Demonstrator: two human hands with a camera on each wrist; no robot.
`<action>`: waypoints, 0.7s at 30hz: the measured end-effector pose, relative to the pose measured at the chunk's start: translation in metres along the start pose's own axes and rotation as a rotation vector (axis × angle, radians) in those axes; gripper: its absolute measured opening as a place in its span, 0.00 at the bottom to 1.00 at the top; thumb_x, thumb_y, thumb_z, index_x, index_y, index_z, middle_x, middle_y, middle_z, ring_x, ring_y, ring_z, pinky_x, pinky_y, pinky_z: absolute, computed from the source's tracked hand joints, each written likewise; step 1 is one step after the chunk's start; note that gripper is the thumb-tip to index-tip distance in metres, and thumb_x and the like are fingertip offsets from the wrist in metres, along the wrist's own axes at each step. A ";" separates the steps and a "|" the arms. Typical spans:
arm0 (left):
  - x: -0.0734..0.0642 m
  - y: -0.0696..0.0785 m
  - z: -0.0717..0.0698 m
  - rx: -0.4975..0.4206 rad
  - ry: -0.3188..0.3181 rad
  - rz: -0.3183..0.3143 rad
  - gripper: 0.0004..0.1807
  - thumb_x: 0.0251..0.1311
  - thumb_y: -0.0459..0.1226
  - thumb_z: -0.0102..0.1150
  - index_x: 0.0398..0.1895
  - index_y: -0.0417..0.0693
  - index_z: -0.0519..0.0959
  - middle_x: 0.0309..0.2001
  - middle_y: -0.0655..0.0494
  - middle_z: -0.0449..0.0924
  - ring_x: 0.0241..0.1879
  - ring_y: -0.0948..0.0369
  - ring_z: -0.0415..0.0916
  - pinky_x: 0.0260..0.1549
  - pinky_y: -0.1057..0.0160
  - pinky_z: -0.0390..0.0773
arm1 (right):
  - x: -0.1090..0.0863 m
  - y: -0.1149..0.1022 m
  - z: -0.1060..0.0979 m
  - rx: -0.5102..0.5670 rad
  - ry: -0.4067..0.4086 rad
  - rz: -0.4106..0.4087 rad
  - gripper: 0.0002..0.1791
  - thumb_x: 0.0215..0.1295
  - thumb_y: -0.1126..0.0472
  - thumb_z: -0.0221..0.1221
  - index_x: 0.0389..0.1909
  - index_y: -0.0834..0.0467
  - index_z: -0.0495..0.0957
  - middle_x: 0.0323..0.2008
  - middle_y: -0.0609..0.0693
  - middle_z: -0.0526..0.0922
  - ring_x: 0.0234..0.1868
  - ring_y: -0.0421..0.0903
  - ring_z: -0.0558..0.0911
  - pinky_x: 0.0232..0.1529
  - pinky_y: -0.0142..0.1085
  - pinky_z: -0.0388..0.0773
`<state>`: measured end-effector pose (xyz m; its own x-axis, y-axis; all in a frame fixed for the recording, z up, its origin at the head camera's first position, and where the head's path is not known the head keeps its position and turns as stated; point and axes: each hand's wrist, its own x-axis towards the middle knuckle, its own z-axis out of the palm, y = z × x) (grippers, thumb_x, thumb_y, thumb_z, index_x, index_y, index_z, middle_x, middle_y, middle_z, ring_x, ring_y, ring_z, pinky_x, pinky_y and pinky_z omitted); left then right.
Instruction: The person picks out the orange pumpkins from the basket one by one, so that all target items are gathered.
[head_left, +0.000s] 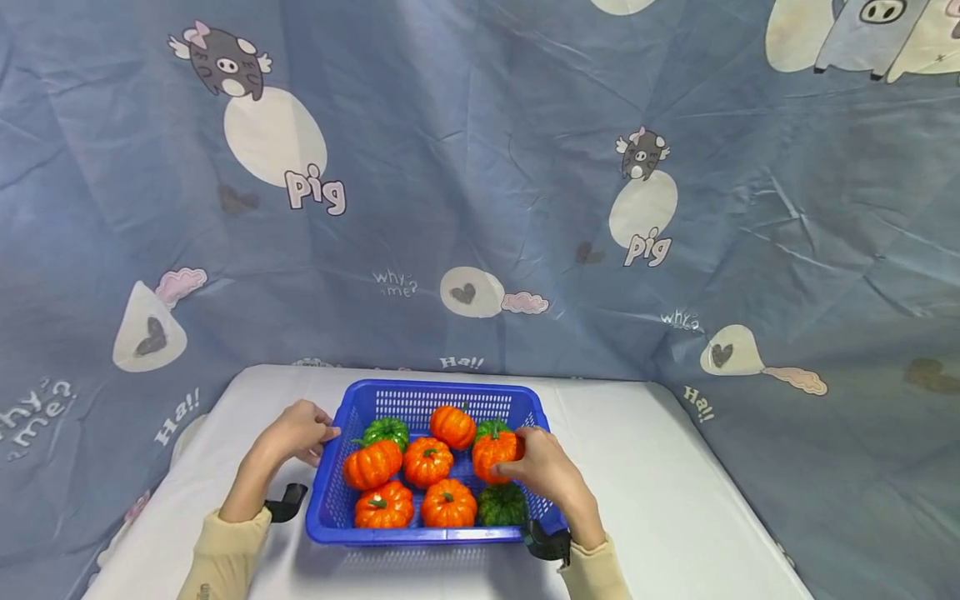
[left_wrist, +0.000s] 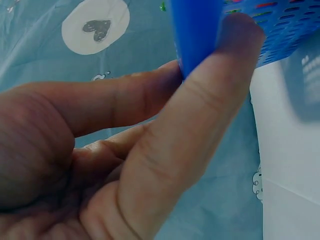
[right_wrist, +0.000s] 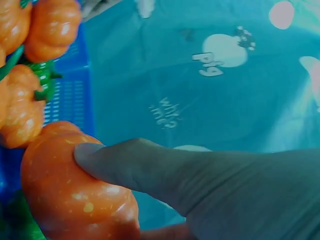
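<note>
A blue plastic basket (head_left: 420, 536) with slotted walls holds several orange toy pumpkins and three green ones. My left hand (head_left: 297, 429) is at the basket's left side; in the left wrist view its thumb and fingers pinch the blue rim (left_wrist: 196, 35). Inside the right part of the basket, my right hand (head_left: 549, 468) grips an orange pumpkin (head_left: 489, 455). The right wrist view shows the thumb pressed on this pumpkin's (right_wrist: 75, 200) ribbed skin; the other fingers are mostly hidden. A green pumpkin (head_left: 491, 428) is partly covered behind it, and a dark green pumpkin (head_left: 501, 505) lies nearer me.
The basket stands on a white-covered table (head_left: 660, 500). Blue-grey cloth (head_left: 480, 192) printed with pigs and lettering hangs behind and at both sides. Other orange pumpkins (head_left: 427, 462) fill the basket's left and middle. A black strap is on each wrist.
</note>
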<state>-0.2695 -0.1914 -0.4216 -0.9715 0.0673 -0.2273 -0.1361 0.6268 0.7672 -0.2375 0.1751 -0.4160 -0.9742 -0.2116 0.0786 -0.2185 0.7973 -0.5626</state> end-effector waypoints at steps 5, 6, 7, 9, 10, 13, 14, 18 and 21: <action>0.001 -0.001 0.000 -0.021 -0.009 0.001 0.17 0.65 0.28 0.54 0.50 0.17 0.71 0.28 0.42 0.81 0.24 0.58 0.81 0.25 0.58 0.86 | -0.007 0.002 -0.020 0.098 -0.020 -0.041 0.37 0.46 0.54 0.73 0.57 0.66 0.74 0.49 0.59 0.81 0.46 0.51 0.82 0.47 0.44 0.82; 0.001 -0.001 0.001 -0.024 -0.011 0.004 0.17 0.65 0.28 0.54 0.50 0.18 0.71 0.28 0.42 0.81 0.24 0.58 0.81 0.25 0.58 0.86 | -0.008 0.003 -0.024 0.132 -0.023 -0.043 0.37 0.46 0.54 0.73 0.57 0.65 0.74 0.49 0.59 0.81 0.47 0.52 0.82 0.47 0.44 0.83; 0.002 -0.002 0.001 -0.027 -0.013 0.005 0.17 0.65 0.28 0.54 0.50 0.18 0.71 0.29 0.42 0.81 0.24 0.58 0.81 0.25 0.58 0.86 | -0.009 0.005 -0.028 0.163 -0.023 -0.042 0.37 0.47 0.54 0.74 0.58 0.64 0.74 0.50 0.59 0.81 0.48 0.53 0.82 0.48 0.45 0.83; 0.002 -0.002 0.001 -0.029 -0.016 0.007 0.16 0.65 0.28 0.54 0.49 0.18 0.72 0.29 0.43 0.81 0.24 0.58 0.81 0.26 0.58 0.86 | -0.012 0.011 -0.037 0.226 -0.019 -0.038 0.37 0.47 0.55 0.74 0.59 0.63 0.73 0.53 0.60 0.80 0.52 0.56 0.82 0.50 0.45 0.82; 0.002 -0.002 0.001 -0.028 -0.016 0.006 0.16 0.65 0.28 0.54 0.48 0.19 0.72 0.28 0.43 0.81 0.24 0.58 0.81 0.26 0.58 0.86 | -0.013 0.014 -0.042 0.254 -0.016 -0.031 0.37 0.47 0.55 0.74 0.60 0.63 0.73 0.54 0.60 0.79 0.54 0.57 0.81 0.51 0.46 0.82; 0.003 -0.002 0.001 -0.027 -0.016 0.002 0.15 0.65 0.28 0.54 0.47 0.19 0.73 0.28 0.43 0.81 0.24 0.58 0.81 0.26 0.58 0.86 | -0.015 0.028 -0.057 0.335 -0.006 -0.011 0.38 0.50 0.56 0.73 0.62 0.62 0.71 0.59 0.62 0.76 0.59 0.62 0.77 0.51 0.46 0.82; 0.003 -0.003 0.001 -0.028 -0.016 0.001 0.16 0.65 0.28 0.54 0.48 0.19 0.72 0.29 0.43 0.81 0.24 0.58 0.81 0.26 0.58 0.86 | -0.016 0.033 -0.062 0.358 0.002 -0.002 0.39 0.50 0.56 0.72 0.63 0.63 0.70 0.60 0.63 0.75 0.60 0.63 0.76 0.52 0.46 0.82; 0.003 -0.003 0.000 -0.032 -0.016 -0.011 0.18 0.65 0.28 0.54 0.51 0.17 0.70 0.30 0.41 0.81 0.25 0.57 0.82 0.26 0.57 0.86 | -0.017 0.056 -0.077 0.402 0.048 0.038 0.39 0.53 0.57 0.71 0.65 0.63 0.68 0.62 0.65 0.73 0.62 0.64 0.74 0.55 0.47 0.80; 0.003 -0.003 -0.001 -0.029 -0.018 -0.016 0.19 0.65 0.28 0.54 0.51 0.17 0.69 0.30 0.41 0.81 0.25 0.57 0.82 0.26 0.57 0.86 | -0.017 0.073 -0.084 0.404 0.085 0.072 0.39 0.53 0.56 0.71 0.66 0.62 0.67 0.62 0.64 0.73 0.63 0.62 0.74 0.57 0.48 0.78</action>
<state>-0.2721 -0.1935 -0.4239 -0.9656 0.0710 -0.2503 -0.1578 0.6050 0.7804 -0.2413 0.2846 -0.3895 -0.9911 -0.1026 0.0853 -0.1265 0.5186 -0.8456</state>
